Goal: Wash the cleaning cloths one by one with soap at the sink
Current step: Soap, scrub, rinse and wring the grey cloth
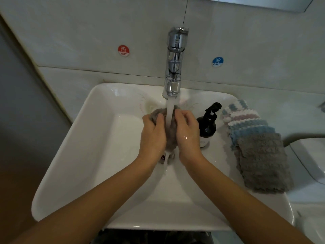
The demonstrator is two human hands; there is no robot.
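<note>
A grey cleaning cloth is bunched up between both my hands over the middle of the white sink. My left hand grips its left side and my right hand grips its right side, fingers curled over the top. Water streams from the chrome tap onto the cloth and runs off its lower end. A black soap pump bottle stands on the sink's right rim, right beside my right hand.
A stack of several folded cloths, grey on top with blue, pink and white ones behind, lies on the right rim. Red HOT and blue COLD stickers mark the tiled wall. A white object sits at far right.
</note>
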